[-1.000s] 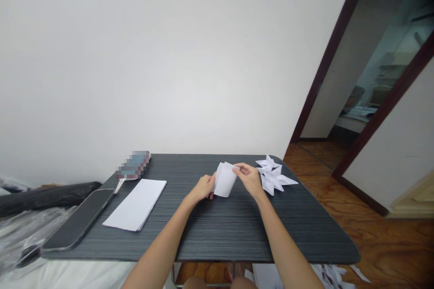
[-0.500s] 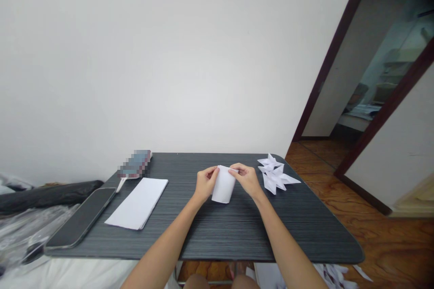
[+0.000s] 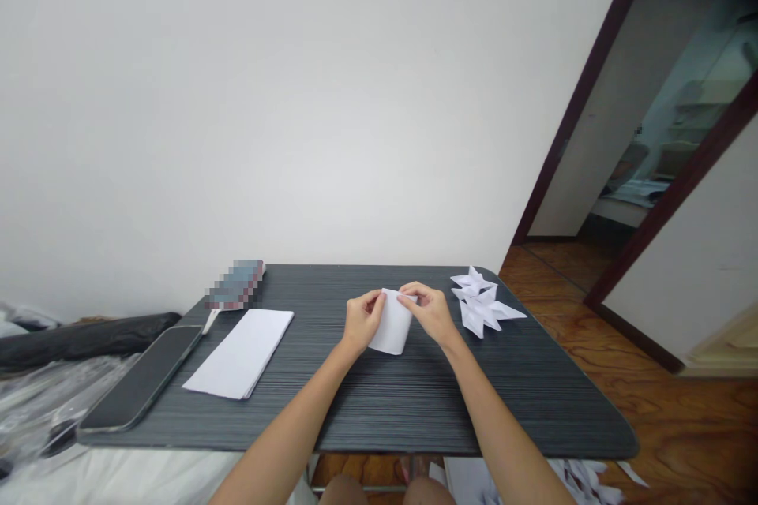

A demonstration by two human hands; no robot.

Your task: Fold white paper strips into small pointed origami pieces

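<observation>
White paper [image 3: 393,328] was held up between two hands above the middle of the dark table [image 3: 284,418]; the left hand [image 3: 361,319] pinched its upper left corner, thumb pressed against the near face; the right hand [image 3: 432,311] gripped the upper right corner in the same way, thumb and fingertips closed on it; the two hands stood apart, with the sheet spanning the gap, its lower edge toward the person; whether that edge touched the tabletop could not be told.

Folded paper shapes [image 3: 481,303], white and pointed, lay to the right, near the right hand; a stack of white sheets [image 3: 238,355] lay to the left, well apart from the left hand; just beyond it was a dark flat device [image 3: 142,380] at the table's left edge; a blurred-out object [image 3: 237,286] sat at the far left corner; paper scraps [image 3: 583,480] lay below the table's near edge.
</observation>
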